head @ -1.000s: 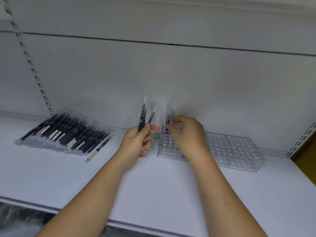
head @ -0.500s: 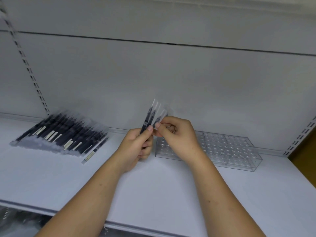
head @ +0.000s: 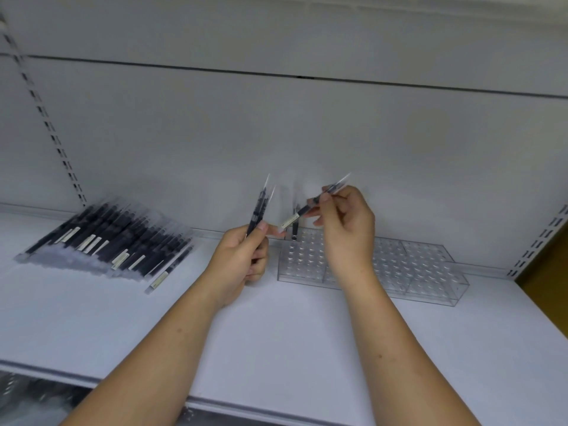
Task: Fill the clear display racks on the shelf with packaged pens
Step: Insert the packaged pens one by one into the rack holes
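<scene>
My left hand grips a small bunch of packaged black pens, held upright. A single packaged pen is pinched in my right hand, tilted with its labelled end down to the left, just above the back-left corner of the clear display racks. One packaged pen stands upright in a hole at that corner. The racks sit on the white shelf against the back wall; their other holes look empty.
A fanned pile of packaged black pens lies on the shelf at the left. Slotted uprights run up the back panel at the left and right. The shelf's front edge crosses the bottom.
My right hand took one pen out of the bunch in my left hand and carried it right, above the rack. The pen placed a second ago stands in the rack.
</scene>
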{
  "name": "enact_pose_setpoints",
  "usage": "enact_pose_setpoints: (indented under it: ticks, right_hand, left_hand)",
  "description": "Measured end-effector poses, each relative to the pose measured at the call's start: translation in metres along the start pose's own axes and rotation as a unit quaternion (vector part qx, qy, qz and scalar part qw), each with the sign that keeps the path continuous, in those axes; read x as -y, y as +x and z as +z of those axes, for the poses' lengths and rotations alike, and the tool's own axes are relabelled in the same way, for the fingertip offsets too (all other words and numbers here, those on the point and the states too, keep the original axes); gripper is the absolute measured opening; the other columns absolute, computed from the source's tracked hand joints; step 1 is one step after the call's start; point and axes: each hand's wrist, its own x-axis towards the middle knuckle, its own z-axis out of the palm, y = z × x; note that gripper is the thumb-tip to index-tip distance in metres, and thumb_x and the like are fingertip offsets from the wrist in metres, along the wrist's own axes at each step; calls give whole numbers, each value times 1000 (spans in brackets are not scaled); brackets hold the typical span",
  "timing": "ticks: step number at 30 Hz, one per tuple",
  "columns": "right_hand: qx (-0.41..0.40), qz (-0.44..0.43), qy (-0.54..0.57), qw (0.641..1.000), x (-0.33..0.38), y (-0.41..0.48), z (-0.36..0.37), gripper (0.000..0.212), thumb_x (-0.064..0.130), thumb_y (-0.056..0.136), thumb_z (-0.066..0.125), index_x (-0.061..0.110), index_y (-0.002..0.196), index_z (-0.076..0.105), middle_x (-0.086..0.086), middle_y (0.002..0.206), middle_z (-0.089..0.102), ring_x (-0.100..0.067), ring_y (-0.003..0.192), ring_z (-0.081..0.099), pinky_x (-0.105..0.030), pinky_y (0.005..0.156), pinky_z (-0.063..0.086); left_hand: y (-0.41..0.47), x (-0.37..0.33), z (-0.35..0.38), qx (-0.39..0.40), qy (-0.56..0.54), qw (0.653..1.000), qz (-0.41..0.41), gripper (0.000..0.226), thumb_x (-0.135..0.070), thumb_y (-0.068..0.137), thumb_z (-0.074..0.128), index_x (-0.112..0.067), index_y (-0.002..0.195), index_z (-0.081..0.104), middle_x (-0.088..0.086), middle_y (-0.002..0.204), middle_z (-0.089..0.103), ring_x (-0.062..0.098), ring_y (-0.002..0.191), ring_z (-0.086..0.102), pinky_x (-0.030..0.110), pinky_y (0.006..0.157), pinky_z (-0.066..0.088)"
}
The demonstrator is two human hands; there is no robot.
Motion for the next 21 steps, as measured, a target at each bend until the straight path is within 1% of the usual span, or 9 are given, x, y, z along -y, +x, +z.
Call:
enact_pose_setpoints:
  ticks: [3, 5, 6, 7, 9, 13, 16, 21]
  right_hand:
    - [-3, -27, -38, 999, -3, 0, -2, 9, 9, 104, 56, 17, 100, 59, -3, 89, 73, -18, 78, 75, -31, 73, 55]
    - [-8, -30, -41, 999, -5, -1, -2, 8, 9, 105, 55, 16, 101, 58, -1, 89, 72, -19, 81, 75, -37, 77, 58]
    - [-18, -33, -37, 999, -5, 0, -2, 8, 7, 104, 54, 14, 102, 58, 3, 89, 72, -19, 82, 75, -40, 78, 58]
    - [-28, -37, -33, 998, -6, 1, -4, 9, 5, 104, 52, 13, 102, 57, 8, 88, 71, -18, 82, 75, -41, 79, 59]
    - [-34, -49, -50, 997, -6, 3, -7, 11, 3, 104, 50, 13, 103, 55, 15, 87, 69, -15, 83, 75, -39, 79, 59]
    - [7, -62, -125, 990, -11, 1, -5, 9, 6, 103, 53, 14, 103, 56, 5, 89, 68, -11, 81, 71, -25, 74, 54]
    - [40, -67, -154, 985, -15, 1, -3, 9, 10, 104, 53, 17, 106, 56, 0, 91, 69, -17, 84, 71, -31, 75, 57]
    - [65, -71, -205, 974, -19, 3, -4, 6, 14, 105, 52, 13, 109, 57, 3, 92, 67, -12, 83, 66, -31, 74, 55]
  left_hand:
    - [2, 1, 0, -22, 4, 1000, 2, 36, -29, 111, 46, -3, 120, 69, -5, 63, 25, 11, 47, 16, 24, 50, 9]
    - [3, 2, -1, -35, 6, 999, 4, 36, -29, 112, 45, -4, 121, 68, -4, 65, 25, 11, 47, 15, 25, 50, 8]
    - [3, 2, -1, -41, 7, 999, 4, 35, -29, 112, 44, -4, 120, 68, -4, 65, 25, 11, 48, 15, 25, 50, 8]
    - [4, 2, -1, -46, 6, 999, 5, 34, -29, 112, 44, -5, 119, 67, -3, 65, 25, 11, 47, 15, 26, 50, 8]
    - [5, 2, -1, -55, 2, 998, 6, 29, -28, 112, 44, -8, 114, 64, -4, 64, 26, 12, 47, 16, 26, 50, 8]
    - [5, 1, 0, -65, 1, 998, 13, 22, -25, 113, 42, -11, 108, 58, -4, 63, 28, 11, 46, 16, 25, 50, 8]
    - [6, 2, -1, -67, 0, 998, 18, 22, -24, 113, 41, -11, 106, 58, -5, 62, 29, 11, 46, 16, 25, 50, 8]
    - [7, 3, -1, -71, 9, 997, 19, 25, -24, 113, 42, -12, 105, 61, -3, 65, 30, 12, 47, 17, 27, 50, 8]
